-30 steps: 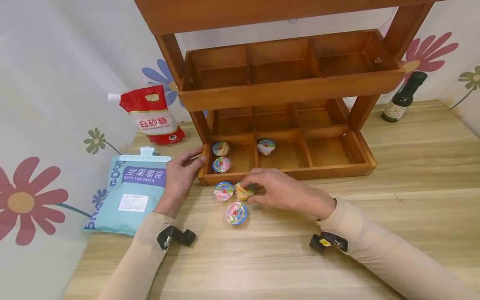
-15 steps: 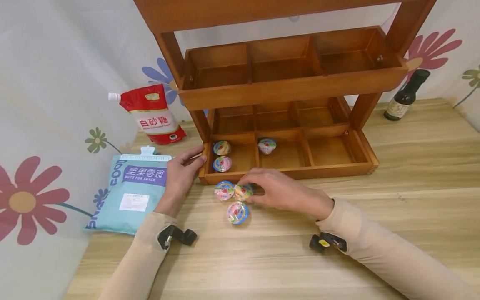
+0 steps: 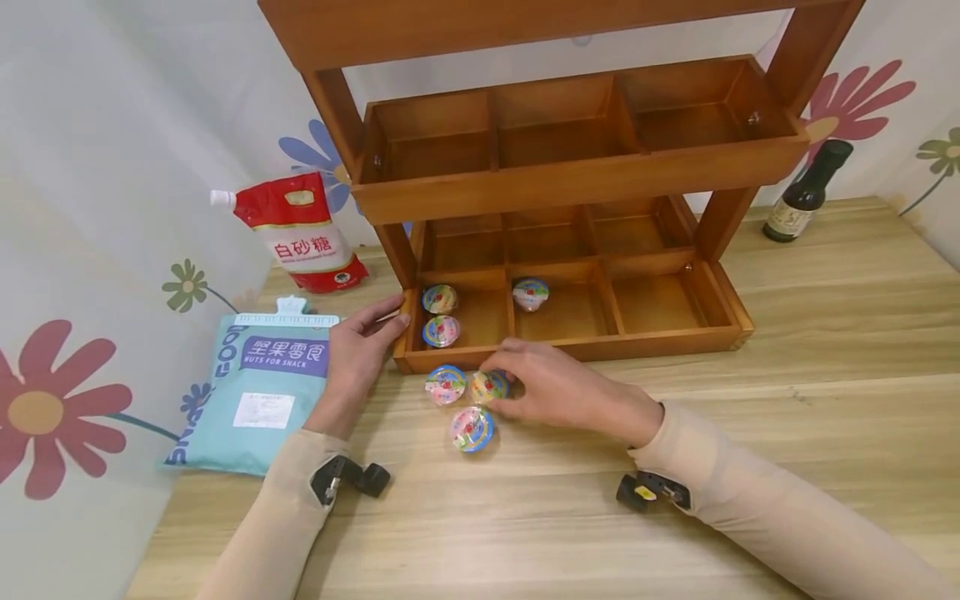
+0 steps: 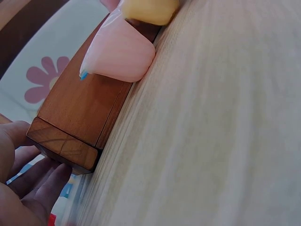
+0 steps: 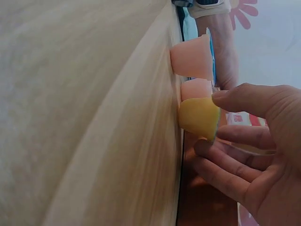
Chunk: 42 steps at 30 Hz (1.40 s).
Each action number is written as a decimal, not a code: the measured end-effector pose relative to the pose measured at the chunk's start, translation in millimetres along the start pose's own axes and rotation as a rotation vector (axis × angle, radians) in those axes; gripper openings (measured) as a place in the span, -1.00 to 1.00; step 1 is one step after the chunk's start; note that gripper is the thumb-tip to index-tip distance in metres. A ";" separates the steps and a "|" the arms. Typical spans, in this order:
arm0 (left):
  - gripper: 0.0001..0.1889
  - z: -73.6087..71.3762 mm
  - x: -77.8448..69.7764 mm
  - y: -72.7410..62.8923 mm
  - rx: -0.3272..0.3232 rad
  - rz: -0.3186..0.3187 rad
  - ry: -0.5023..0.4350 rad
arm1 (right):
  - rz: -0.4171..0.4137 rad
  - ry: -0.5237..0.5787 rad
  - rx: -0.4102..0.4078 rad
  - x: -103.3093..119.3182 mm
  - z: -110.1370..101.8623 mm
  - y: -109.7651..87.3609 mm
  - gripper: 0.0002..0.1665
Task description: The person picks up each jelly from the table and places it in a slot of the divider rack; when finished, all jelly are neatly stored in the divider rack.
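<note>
My right hand (image 3: 551, 385) pinches a yellow jelly cup (image 3: 487, 387) by its lid rim, between thumb and fingers. In the right wrist view the cup's yellow body (image 5: 198, 113) stands close against the table. Beside it are two pink jelly cups with printed lids, one at the left (image 3: 446, 385) and one in front (image 3: 472, 429). My left hand (image 3: 362, 346) touches the left end of a brown wooden rack (image 3: 570, 343), its fingers along the outer side and thumb at the top corner (image 4: 63, 146).
In the rack's lower left compartment sit a yellow cup (image 3: 439, 298) and a pink cup (image 3: 441, 331); another cup (image 3: 531, 294) is in the middle one. A sugar pouch (image 3: 303, 233) and a nut bag (image 3: 255, 400) stand left, a dark bottle (image 3: 807, 192) right.
The yellow cup in my right hand has turned slightly, showing more of its lid. My left hand stays at the rack's end; the head view has shifted a little.
</note>
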<state>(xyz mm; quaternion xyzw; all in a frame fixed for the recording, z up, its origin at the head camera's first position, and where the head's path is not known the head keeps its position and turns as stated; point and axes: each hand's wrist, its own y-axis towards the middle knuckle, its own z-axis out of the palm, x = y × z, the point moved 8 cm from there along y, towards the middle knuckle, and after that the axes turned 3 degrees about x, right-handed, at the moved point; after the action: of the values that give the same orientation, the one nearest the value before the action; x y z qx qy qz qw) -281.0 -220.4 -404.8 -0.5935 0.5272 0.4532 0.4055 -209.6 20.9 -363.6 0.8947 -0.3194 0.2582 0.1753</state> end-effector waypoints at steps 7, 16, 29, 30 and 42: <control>-0.59 0.6 1.5 -0.6 0.001 -0.007 0.000 | 0.043 -0.044 0.027 0.0 0.1 -2.3 -0.51; -0.60 -0.1 0.8 -0.7 -0.002 0.002 0.007 | 0.077 -0.062 0.048 -1.7 2.3 -2.2 -0.49; -0.61 0.1 -0.3 -0.2 -0.006 0.018 0.008 | 0.033 -0.043 -0.007 0.9 0.6 -3.5 -0.50; -0.61 0.1 -0.7 -0.1 -0.007 0.023 0.014 | 0.034 -0.039 -0.009 0.4 0.5 -3.6 -0.50; -0.62 -0.1 -3.5 -0.8 -0.007 0.043 0.032 | 0.049 0.004 -0.023 0.0 -10.2 -5.1 -0.54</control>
<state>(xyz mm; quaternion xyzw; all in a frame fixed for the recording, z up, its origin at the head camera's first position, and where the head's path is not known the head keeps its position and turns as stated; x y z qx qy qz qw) -280.3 -219.5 -401.4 -0.5906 0.5448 0.4540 0.3851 -209.8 29.5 -356.2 0.8841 -0.3438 0.2606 0.1797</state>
